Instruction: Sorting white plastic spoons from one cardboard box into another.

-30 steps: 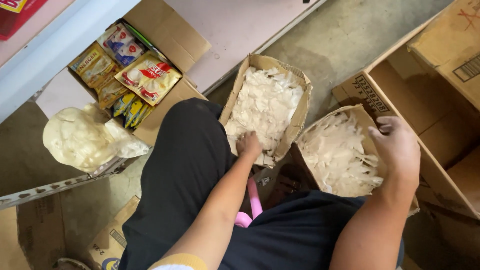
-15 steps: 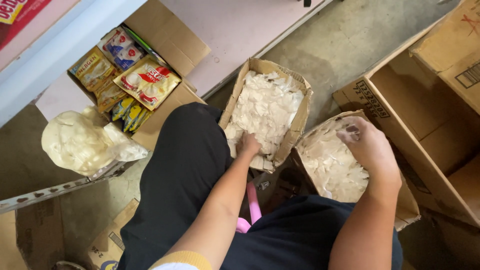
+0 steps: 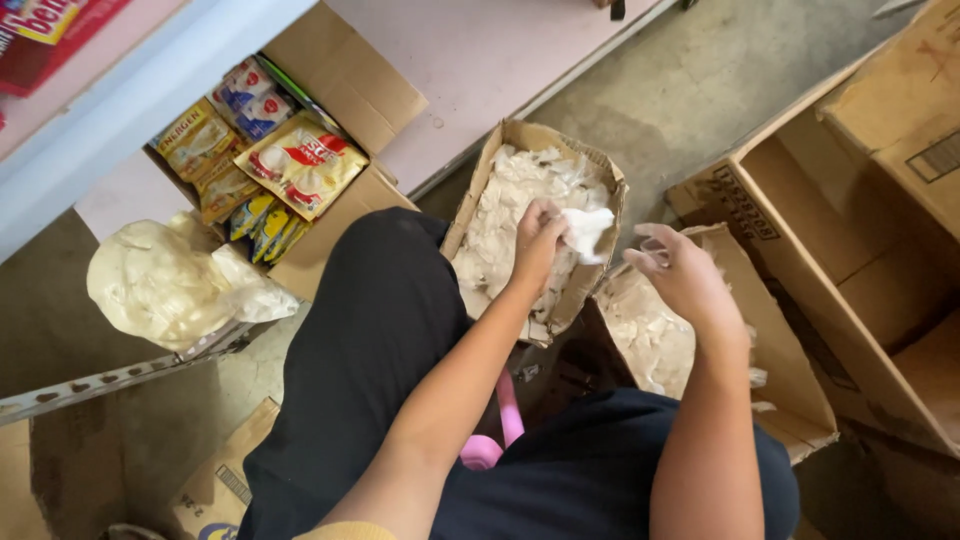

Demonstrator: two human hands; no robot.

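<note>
My left hand (image 3: 540,232) pinches a white chip (image 3: 587,230) at one edge, lifted just above the left box (image 3: 478,180) of pale chips. My right hand (image 3: 686,275) hovers beside it, fingers loosely spread and empty, above the right box (image 3: 770,330), which holds more of the same. The chip looks thin and brittle, though the view is too soft to be sure, so I judge a light pinch with the free hand under it is best. A plastic bag (image 3: 165,285) of chips and a snack carton (image 3: 355,85) lie well apart.
</note>
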